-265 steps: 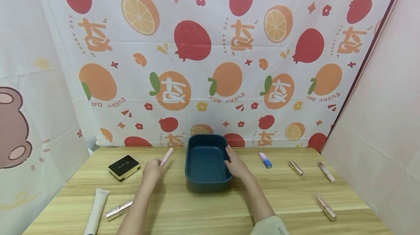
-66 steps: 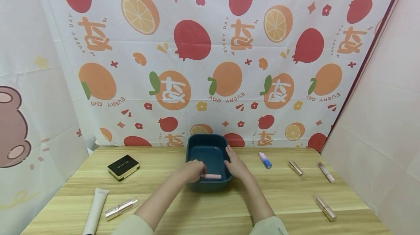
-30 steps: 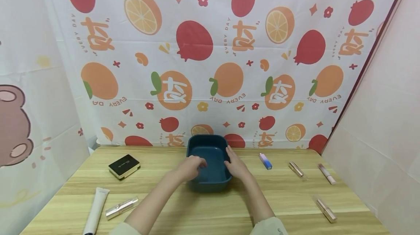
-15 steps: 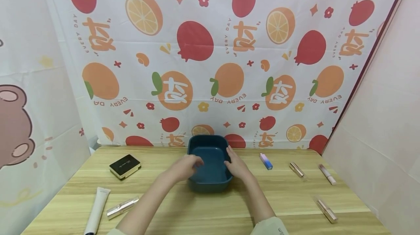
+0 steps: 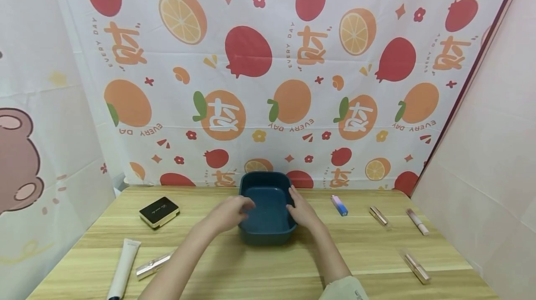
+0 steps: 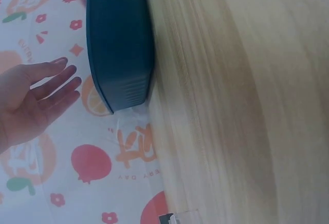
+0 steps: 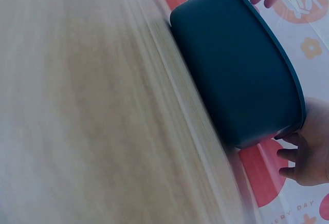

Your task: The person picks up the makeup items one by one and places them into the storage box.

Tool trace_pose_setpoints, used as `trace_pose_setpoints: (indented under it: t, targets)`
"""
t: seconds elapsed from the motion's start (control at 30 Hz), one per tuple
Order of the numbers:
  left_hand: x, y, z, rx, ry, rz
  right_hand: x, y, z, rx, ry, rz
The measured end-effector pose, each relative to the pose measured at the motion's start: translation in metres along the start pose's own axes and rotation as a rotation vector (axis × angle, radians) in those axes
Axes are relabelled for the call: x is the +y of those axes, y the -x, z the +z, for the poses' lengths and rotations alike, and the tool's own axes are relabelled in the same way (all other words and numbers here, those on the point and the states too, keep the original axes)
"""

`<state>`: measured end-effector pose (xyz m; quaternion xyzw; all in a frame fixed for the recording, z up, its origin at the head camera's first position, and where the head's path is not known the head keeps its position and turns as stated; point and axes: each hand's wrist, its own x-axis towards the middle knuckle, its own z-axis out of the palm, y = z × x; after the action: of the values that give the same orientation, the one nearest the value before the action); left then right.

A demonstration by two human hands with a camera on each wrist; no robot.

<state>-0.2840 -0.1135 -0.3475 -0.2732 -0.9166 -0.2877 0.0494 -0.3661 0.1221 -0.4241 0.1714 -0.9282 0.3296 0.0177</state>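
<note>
A dark teal bin stands on the wooden table against the back cloth. No item can be seen on the part of its floor that shows. My left hand hovers by the bin's left rim, fingers loosely bent and holding nothing; the left wrist view shows that hand with fingers spread, apart from the bin. At the right rim, my right hand grips the wall, its thumb over the inside. The right wrist view has this hand around the bin's edge.
On the left lie a black compact, a white tube and a silver lipstick case, partly behind my left forearm. To the right are a pink-blue tube, a gold tube, a pale gloss and another gold tube.
My left hand, earlier holding a pink tube and then lowering it into the bin, has let it go and drawn back leftward to the rim. The right hand has stayed on the bin.
</note>
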Motion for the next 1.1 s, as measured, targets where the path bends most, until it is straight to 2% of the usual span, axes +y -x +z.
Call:
trace_pose_setpoints:
  t: [0.17, 0.37, 0.47, 0.77, 1.0, 1.1]
  targets:
    - [-0.002, 0.006, -0.002, 0.036, -0.027, -0.021, -0.001, 0.0, 0.0, 0.005, 0.0, -0.007]
    - [0.0, 0.013, -0.004, 0.068, -0.012, -0.112, -0.001, -0.001, 0.0, 0.003, -0.015, -0.006]
    - [0.001, 0.017, -0.006, 0.078, -0.001, -0.136, -0.001, -0.002, 0.0, -0.001, -0.021, -0.007]
    - [-0.001, 0.027, -0.011, 0.117, 0.011, -0.13, 0.0, -0.002, 0.0, 0.0, -0.017, 0.011]
    - [-0.006, 0.034, -0.014, 0.111, 0.007, -0.171, 0.001, -0.002, 0.001, 0.003, -0.014, 0.016]
    - [-0.009, 0.039, -0.016, 0.11, 0.004, -0.167, 0.002, -0.002, 0.001, 0.003, -0.012, 0.018]
